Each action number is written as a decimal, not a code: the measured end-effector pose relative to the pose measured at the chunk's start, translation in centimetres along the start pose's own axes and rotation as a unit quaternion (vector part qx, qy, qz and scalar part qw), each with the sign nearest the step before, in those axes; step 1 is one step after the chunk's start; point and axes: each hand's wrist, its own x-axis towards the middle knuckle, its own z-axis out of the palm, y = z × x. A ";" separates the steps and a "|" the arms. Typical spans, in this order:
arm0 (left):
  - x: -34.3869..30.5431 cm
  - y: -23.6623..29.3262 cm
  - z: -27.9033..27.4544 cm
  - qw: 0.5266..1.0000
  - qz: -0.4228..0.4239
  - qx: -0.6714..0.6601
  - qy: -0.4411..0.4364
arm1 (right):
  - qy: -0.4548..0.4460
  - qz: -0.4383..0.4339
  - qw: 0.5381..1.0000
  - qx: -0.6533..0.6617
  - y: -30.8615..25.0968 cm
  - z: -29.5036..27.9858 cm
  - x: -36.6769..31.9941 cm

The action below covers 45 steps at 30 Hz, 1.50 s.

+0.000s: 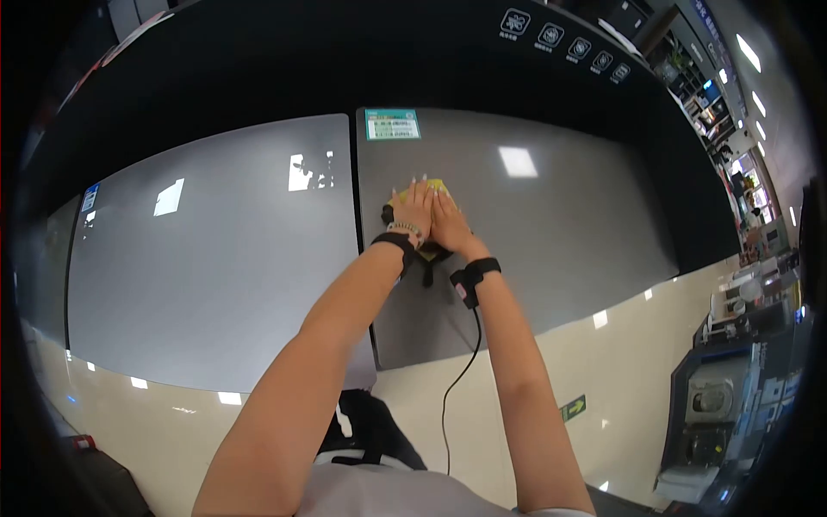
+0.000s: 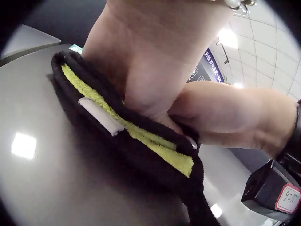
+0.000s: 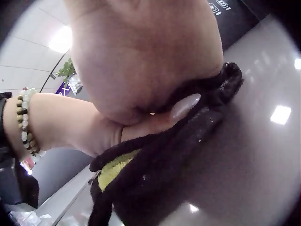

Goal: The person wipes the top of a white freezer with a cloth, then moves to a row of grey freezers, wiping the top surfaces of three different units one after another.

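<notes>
A yellow cloth with black edging (image 1: 433, 186) lies against a glossy grey panel (image 1: 551, 224). Both hands lie flat on it, side by side, fingers straight. My left hand (image 1: 414, 207) covers the cloth's left part; in the left wrist view its palm (image 2: 155, 61) sits on the black and yellow folds (image 2: 141, 136), beside a white tag (image 2: 99, 116). My right hand (image 1: 448, 220) presses the right part; in the right wrist view its thumb (image 3: 174, 113) rests on the black fabric (image 3: 188, 141). A black strap of the cloth (image 1: 427, 271) hangs below the wrists.
A second grey panel (image 1: 215, 258) adjoins on the left, split by a dark seam. A green and white label (image 1: 392, 124) is stuck at the top of the right panel. Black wall with white icons (image 1: 564, 39) above. A cable (image 1: 461, 370) hangs from my right wrist.
</notes>
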 end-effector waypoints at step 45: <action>-29.9 1.2 2.2 0.958 0.271 -0.059 0.071 | 0.174 0.333 0.859 0.347 -13.5 5.4 -29.1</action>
